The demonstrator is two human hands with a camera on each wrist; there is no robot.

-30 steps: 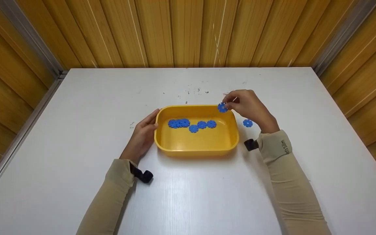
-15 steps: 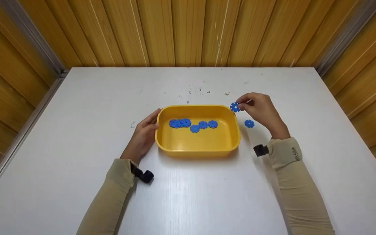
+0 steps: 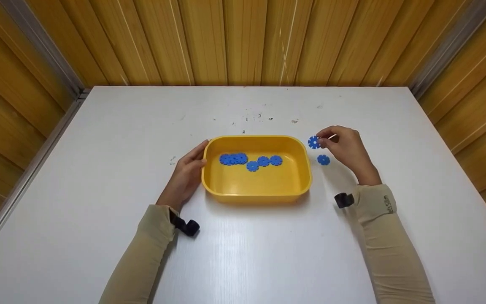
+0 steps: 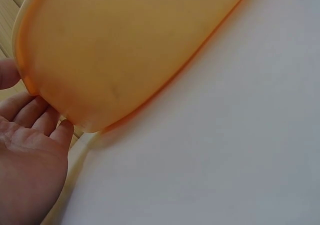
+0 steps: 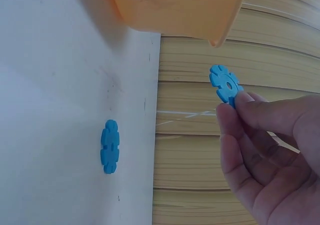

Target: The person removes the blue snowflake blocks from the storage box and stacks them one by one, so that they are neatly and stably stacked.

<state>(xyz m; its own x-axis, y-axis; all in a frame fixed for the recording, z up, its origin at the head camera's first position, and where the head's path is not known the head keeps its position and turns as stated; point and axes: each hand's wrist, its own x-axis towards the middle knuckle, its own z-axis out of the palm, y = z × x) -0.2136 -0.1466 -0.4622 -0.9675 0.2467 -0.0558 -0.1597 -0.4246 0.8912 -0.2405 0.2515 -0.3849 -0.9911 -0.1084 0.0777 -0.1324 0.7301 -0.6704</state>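
Observation:
My right hand (image 3: 346, 147) pinches a blue notched plastic disc (image 3: 313, 142) between thumb and fingertips, just outside the right end of a yellow bin (image 3: 264, 195). In the right wrist view the held disc (image 5: 224, 82) shows slots round its edge and a hole in the middle. Another blue disc (image 3: 323, 160) lies on the table right of the bin, below that hand. My left hand (image 3: 186, 175) grips the bin's left end, thumb at the rim and fingers against the outer wall. Several blue discs (image 3: 252, 166) lie inside the bin, some overlapping at the left.
The white table (image 3: 243, 253) carries the bin near its middle and has small dark marks (image 3: 260, 116) behind it. Wood-look panels (image 3: 243, 42) rise at the table's back. A black camera mount (image 3: 344, 200) sits at the right wrist, another mount (image 3: 190, 228) at the left.
The right hand has moved right and slightly toward the person with its disc, from over the bin's back right rim to outside the bin. The left hand stays on the bin.

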